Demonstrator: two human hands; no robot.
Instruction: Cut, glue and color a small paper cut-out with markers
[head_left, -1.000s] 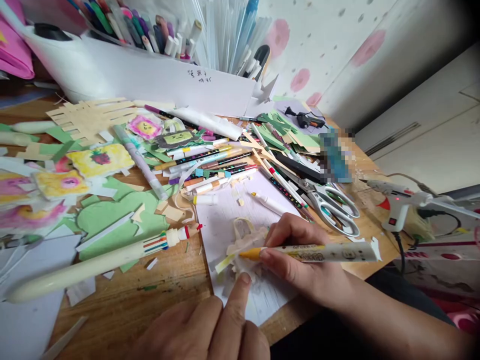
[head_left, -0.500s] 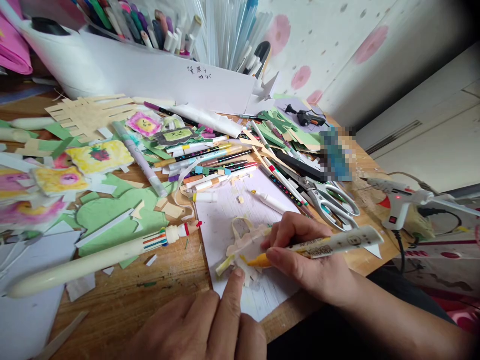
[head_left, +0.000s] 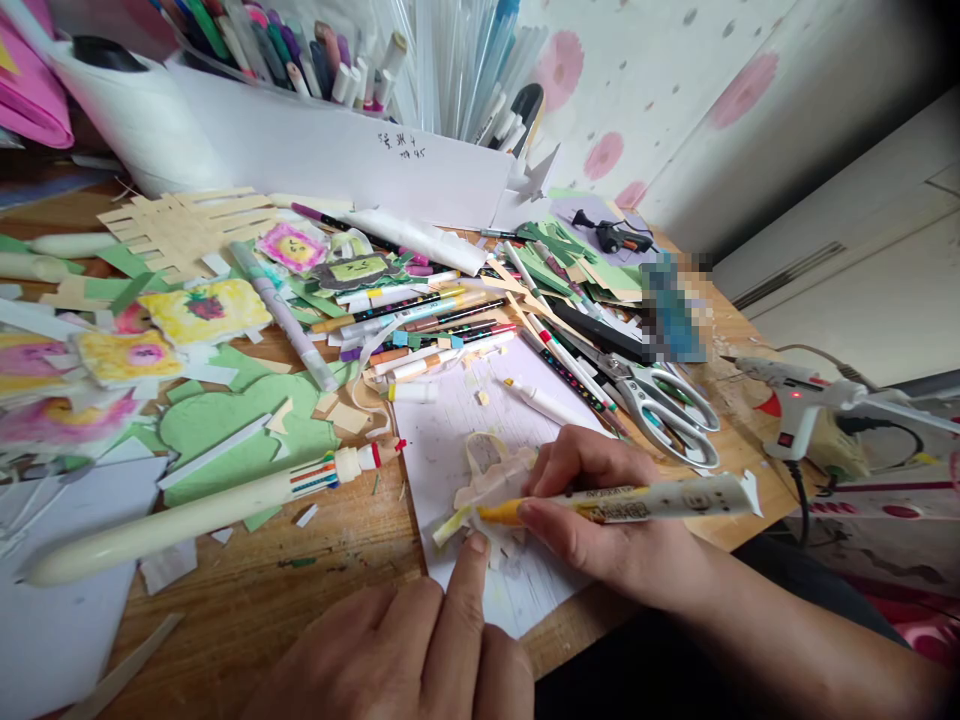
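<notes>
My right hand (head_left: 600,515) is closed around a yellow marker (head_left: 660,499), its orange-yellow tip pointing left onto a small pale paper cutout (head_left: 499,480). The cutout lies on a white sheet (head_left: 540,600) at the table's front edge. My left hand (head_left: 420,650) rests at the bottom, its index finger stretched out and touching the cutout's lower edge; the other fingers are bent, and nothing shows in them. A pale green-yellow strip (head_left: 450,525) sticks out at the cutout's left. An uncapped white marker (head_left: 544,403) lies on the sheet behind my right hand.
Scissors (head_left: 660,400) and a glue gun (head_left: 802,400) lie to the right. A thick multicolour pen (head_left: 210,515), green paper (head_left: 240,425) and painted cards (head_left: 206,312) are on the left. Several pens lie behind the sheet, before a white box (head_left: 337,160) of markers.
My right hand has shifted slightly left, bringing the marker tip further left over the cutout, and the marker lies more level. My left hand has hardly moved.
</notes>
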